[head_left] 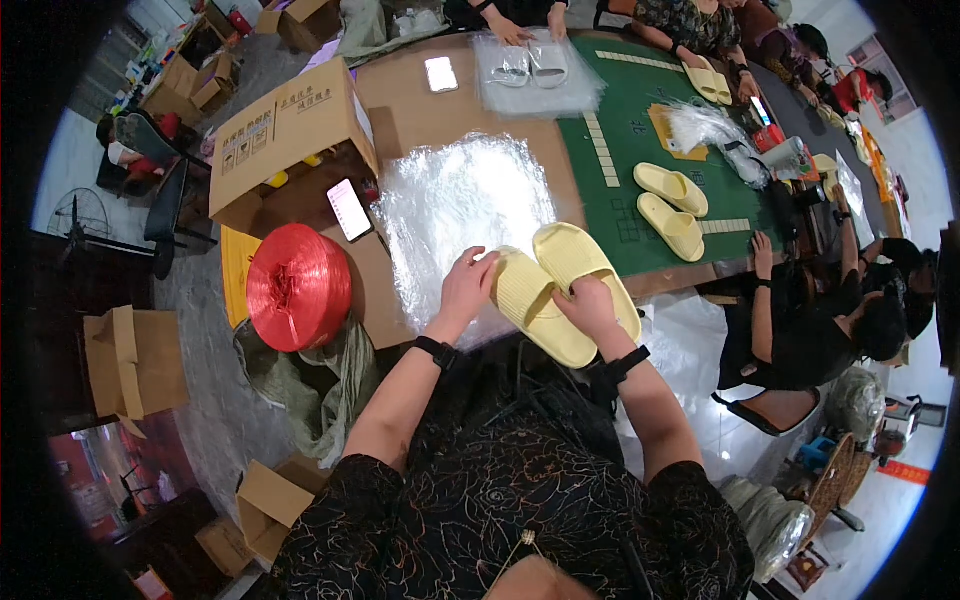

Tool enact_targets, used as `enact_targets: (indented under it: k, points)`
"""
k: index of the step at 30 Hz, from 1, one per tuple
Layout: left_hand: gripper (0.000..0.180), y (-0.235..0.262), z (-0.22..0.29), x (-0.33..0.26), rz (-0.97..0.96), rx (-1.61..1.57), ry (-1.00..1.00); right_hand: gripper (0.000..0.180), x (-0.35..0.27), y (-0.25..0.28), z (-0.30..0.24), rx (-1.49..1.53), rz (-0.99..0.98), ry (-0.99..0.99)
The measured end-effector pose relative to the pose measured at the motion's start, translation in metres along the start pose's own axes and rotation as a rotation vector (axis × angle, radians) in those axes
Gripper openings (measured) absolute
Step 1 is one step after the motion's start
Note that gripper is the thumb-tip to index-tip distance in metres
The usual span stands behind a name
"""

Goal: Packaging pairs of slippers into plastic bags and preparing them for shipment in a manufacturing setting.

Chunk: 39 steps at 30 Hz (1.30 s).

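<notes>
A pair of pale yellow slippers tilts over the near edge of the table in front of me, a left slipper (545,325) and a right slipper (572,250) side by side. My right hand (590,303) grips them around the foot openings, its fingertips partly hidden. On the left slipper's outer toe edge, the bent fingers of my left hand (468,286) close against the ribbed side. Beneath and beyond my left hand lies a stack of shiny clear plastic bags (465,190).
Left of the bags are a phone (349,210), an open cardboard box (290,140) and a red twine roll (299,287). Another yellow slipper pair (672,208) rests on the green mat (610,225). Across the table, a person's hands (512,32) touch bagged slippers (548,68); other people sit at right.
</notes>
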<state>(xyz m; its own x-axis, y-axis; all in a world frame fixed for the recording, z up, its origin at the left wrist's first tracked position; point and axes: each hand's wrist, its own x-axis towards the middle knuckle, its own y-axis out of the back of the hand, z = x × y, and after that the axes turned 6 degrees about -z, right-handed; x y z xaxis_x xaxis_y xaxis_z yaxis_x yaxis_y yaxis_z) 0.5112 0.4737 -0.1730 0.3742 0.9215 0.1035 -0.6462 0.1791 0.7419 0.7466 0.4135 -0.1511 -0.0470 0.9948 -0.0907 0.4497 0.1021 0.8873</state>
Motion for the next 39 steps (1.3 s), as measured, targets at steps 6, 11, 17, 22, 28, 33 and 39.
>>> enact_targets:
  k: [6, 11, 17, 22, 28, 33, 39]
  points:
    - [0.025, 0.017, 0.029, -0.007, -0.066, -0.016, -0.104, 0.043, 0.030, -0.016, -0.010, 0.054, 0.021, 0.043]
    - [0.026, 0.033, 0.042, -0.011, -0.079, -0.038, -0.181, 0.036, 0.062, -0.040, -0.024, 0.031, -0.107, 0.018]
    - [0.023, 0.065, 0.056, -0.025, -0.142, -0.118, -0.222, 0.046, 0.102, -0.064, -0.054, 0.169, -0.061, -0.042]
    - [0.020, 0.089, 0.051, -0.038, -0.130, -0.203, -0.210, 0.050, 0.138, -0.077, -0.086, 0.332, 0.087, -0.125]
    - [0.016, 0.083, -0.008, -0.057, -0.078, -0.088, 0.036, 0.055, 0.109, -0.111, -0.087, 0.158, 0.088, 0.274]
    - [0.021, 0.070, -0.035, -0.075, -0.097, -0.199, -0.006, 0.056, 0.063, -0.043, -0.060, 0.515, -1.051, 0.293]
    - [0.047, 0.037, -0.088, -0.071, 0.273, -0.439, 0.611, 0.036, 0.084, 0.016, -0.001, 0.599, -0.767, -0.262]
